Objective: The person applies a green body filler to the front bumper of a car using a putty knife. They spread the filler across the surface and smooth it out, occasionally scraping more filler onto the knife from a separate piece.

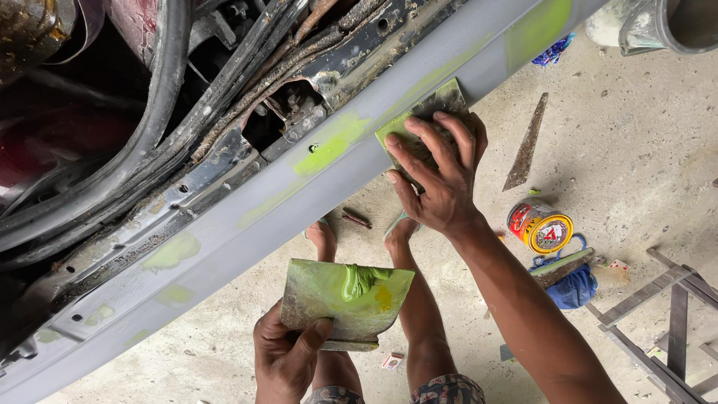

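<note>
My right hand (440,173) presses a flat green-smeared spreader (426,112) against a grey car sill panel (247,224) that runs diagonally across the view. Patches of light green filler (334,142) mark the panel. My left hand (286,357) holds a flat mixing board (345,299) below the panel, with a blob of green filler (363,280) on its upper edge. My bare feet and legs show under the board.
Above the sill lie rusty metal and black rubber seals (149,112). On the concrete floor sit a red and yellow tin (540,226), a blue cloth (573,288), a rusty pointed blade (526,146) and a metal frame (673,314) at the right.
</note>
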